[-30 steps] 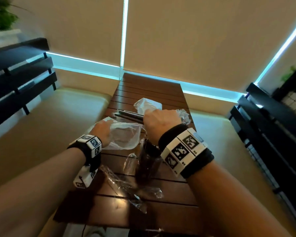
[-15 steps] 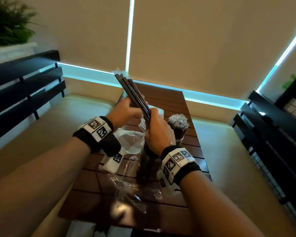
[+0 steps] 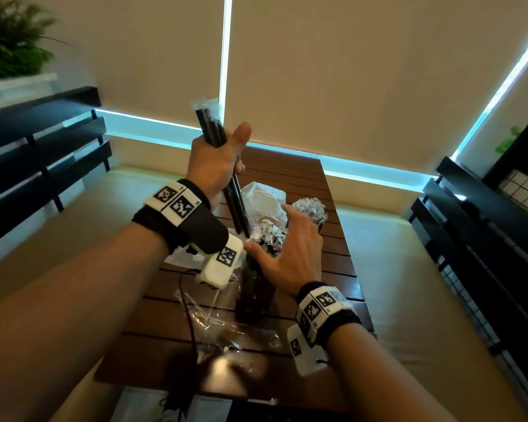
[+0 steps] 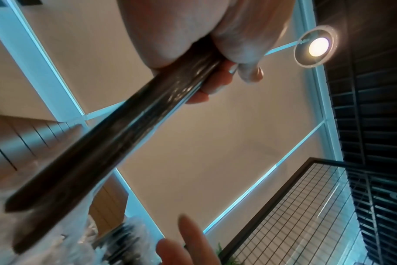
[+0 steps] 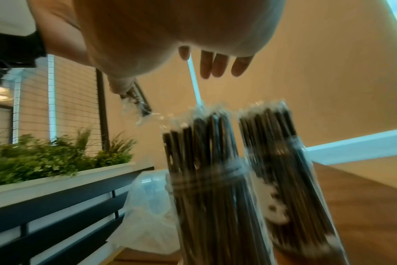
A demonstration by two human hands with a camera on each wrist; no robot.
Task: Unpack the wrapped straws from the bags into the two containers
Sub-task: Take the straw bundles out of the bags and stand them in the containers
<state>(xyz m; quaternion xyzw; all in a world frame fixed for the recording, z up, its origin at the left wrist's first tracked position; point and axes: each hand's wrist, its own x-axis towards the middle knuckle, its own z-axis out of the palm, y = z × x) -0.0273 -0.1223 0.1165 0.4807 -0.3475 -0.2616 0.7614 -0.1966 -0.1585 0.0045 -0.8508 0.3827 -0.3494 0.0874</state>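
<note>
Left hand: the left hand is raised above the table, fingers curled round a bundle of dark wrapped straws, thumb sticking up beside it.
Bundle: it runs steeply down from clear wrapper ends at the top to just above the near jar; its middle is hidden inside the fist. In the left wrist view the bundle is blurred and its lower end smears out.
Right hand: the right hand hovers over the near jar, fingers spread and nearly straight, holding nothing. Whether the fingertips touch the straw tops, I cannot tell.
Near jar: it stands upright on the table, full of straws; in the head view its body is dark and partly covered by the right hand.
Far jar: the far jar stands just behind, only its crinkled wrapper tops showing past the fingers. In the right wrist view both jars stand side by side, blurred, their bases cut off.
Bags: a clear bag lies behind the bundle, and crumpled bags lie on the near table; their edges are hard to trace.
Cable: a thin cable runs from the left wristband down off the table edge.
</note>
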